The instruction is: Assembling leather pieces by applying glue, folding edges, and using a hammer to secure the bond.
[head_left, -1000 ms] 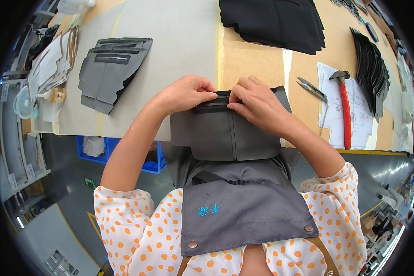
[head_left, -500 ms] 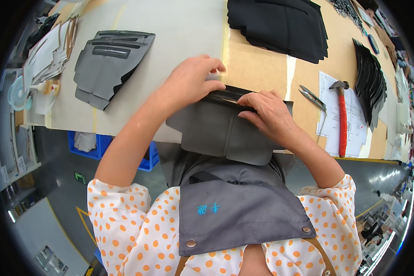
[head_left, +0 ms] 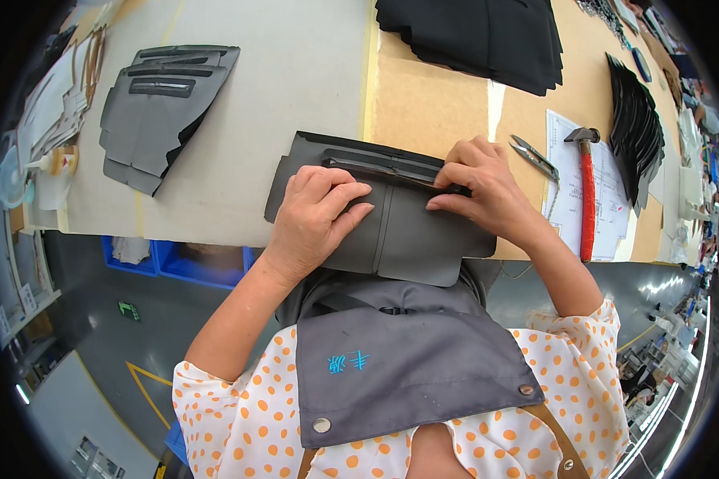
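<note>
A dark grey leather-like panel (head_left: 419,231) lies at the table's front edge, its lower part hanging over. Along its far side runs a raised black strip with a long slot (head_left: 383,166). My left hand (head_left: 315,209) rests on the panel's left part, fingers curled at the strip's left end, thumb and forefinger pointing right. At the strip's right end, my right hand (head_left: 481,190) has its bent fingers and thumb closed on the strip and panel. What lies under the fingertips is hidden.
A stack of similar grey panels (head_left: 156,120) sits left, beside papers (head_left: 56,104) and a glue bottle (head_left: 56,162). Black pieces (head_left: 479,40) lie at the back. On the right are thread snips (head_left: 535,157), a red-handled hammer (head_left: 588,199), a paper sheet (head_left: 611,231) and fanned black pieces (head_left: 637,136).
My left hand has come down from above the panel's far edge onto its left part. The slotted strip now lies exposed. My right hand has shifted slightly toward the strip's right end.
</note>
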`<state>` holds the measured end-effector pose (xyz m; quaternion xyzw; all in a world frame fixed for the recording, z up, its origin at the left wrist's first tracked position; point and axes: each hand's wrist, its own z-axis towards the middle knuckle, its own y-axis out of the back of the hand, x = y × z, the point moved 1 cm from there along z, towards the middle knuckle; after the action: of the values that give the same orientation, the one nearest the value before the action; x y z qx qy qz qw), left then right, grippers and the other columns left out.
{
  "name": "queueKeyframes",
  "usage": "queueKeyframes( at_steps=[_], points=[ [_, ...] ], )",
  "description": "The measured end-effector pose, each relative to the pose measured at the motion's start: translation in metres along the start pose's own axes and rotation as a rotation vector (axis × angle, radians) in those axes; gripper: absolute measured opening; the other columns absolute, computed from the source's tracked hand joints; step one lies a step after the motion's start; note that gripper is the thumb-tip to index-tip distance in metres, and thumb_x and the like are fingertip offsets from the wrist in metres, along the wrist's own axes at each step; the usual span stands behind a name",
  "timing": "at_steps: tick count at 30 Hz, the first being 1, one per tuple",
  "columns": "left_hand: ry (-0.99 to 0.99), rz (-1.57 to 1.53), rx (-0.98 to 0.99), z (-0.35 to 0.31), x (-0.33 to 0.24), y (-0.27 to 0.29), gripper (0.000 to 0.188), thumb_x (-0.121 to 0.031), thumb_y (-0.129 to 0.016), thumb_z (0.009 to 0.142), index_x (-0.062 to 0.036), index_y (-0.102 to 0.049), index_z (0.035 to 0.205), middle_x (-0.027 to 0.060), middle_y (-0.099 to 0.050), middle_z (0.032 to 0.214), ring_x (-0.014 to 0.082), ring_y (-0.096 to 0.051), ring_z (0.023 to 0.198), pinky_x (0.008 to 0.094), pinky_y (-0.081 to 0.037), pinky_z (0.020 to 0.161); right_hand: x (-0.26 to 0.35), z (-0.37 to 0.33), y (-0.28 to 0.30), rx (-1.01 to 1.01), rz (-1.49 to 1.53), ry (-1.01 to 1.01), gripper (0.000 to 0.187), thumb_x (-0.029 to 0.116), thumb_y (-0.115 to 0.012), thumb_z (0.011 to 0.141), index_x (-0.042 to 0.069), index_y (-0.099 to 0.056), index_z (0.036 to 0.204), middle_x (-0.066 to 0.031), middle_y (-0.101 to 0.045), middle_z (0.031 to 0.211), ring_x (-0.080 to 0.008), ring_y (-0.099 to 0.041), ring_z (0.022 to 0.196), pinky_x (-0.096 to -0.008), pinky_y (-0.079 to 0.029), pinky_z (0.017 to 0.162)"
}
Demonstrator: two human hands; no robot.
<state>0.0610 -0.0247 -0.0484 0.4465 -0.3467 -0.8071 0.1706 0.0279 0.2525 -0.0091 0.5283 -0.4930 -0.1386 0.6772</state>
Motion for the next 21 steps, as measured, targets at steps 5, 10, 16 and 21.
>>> queueKeyframes(
  at_steps=[5, 10, 16, 21],
  points=[
    [0.007, 0.026, 0.018, -0.003, -0.002, 0.004, 0.026, -0.011, -0.084, 0.08, -0.009, -0.074, 0.104, 0.0028, -0.065, 0.103, 0.0247, -0.06, 0.097, 0.037, -0.05, 0.085, 0.005, -0.004, 0.005, 0.044, -0.002, -0.062, 0.027, 0.037, -0.082, 0.082, 0.014, -0.071, 0.091, -0.0005, -0.062, 0.098, -0.0232, -0.053, 0.099, -0.0392, -0.036, 0.091],
    [-0.089, 0.169, 0.005, -0.01, -0.014, 0.001, 0.032, -0.008, -0.081, 0.082, -0.0081, -0.074, 0.113, 0.0036, -0.067, 0.11, 0.0242, -0.062, 0.104, 0.0373, -0.05, 0.09, 0.027, 0.021, -0.02, -0.111, 0.02, -0.01, 0.025, 0.036, -0.08, 0.086, 0.013, -0.072, 0.092, -0.0005, -0.068, 0.09, -0.0234, -0.057, 0.094, -0.0398, -0.037, 0.089],
    [-0.103, 0.187, 0.005, -0.019, -0.006, 0.009, 0.04, -0.008, -0.08, 0.083, -0.0069, -0.072, 0.122, 0.0046, -0.066, 0.121, 0.0238, -0.062, 0.11, 0.0377, -0.05, 0.093, 0.04, 0.049, -0.045, -0.178, 0.095, 0.042, 0.011, 0.021, -0.076, 0.088, 0.012, -0.07, 0.094, -0.0004, -0.069, 0.088, -0.0238, -0.059, 0.09, -0.0395, -0.039, 0.085],
    [-0.031, 0.297, 0.009, -0.022, 0.006, 0.023, 0.042, -0.016, -0.08, 0.085, -0.0059, -0.071, 0.125, 0.0036, -0.066, 0.125, 0.0222, -0.061, 0.114, 0.0356, -0.047, 0.094, 0.043, 0.054, -0.046, -0.168, 0.061, 0.048, 0.01, 0.018, -0.075, 0.088, 0.012, -0.071, 0.095, -0.0005, -0.068, 0.087, -0.0229, -0.06, 0.09, -0.0395, -0.039, 0.085]
  ],
)
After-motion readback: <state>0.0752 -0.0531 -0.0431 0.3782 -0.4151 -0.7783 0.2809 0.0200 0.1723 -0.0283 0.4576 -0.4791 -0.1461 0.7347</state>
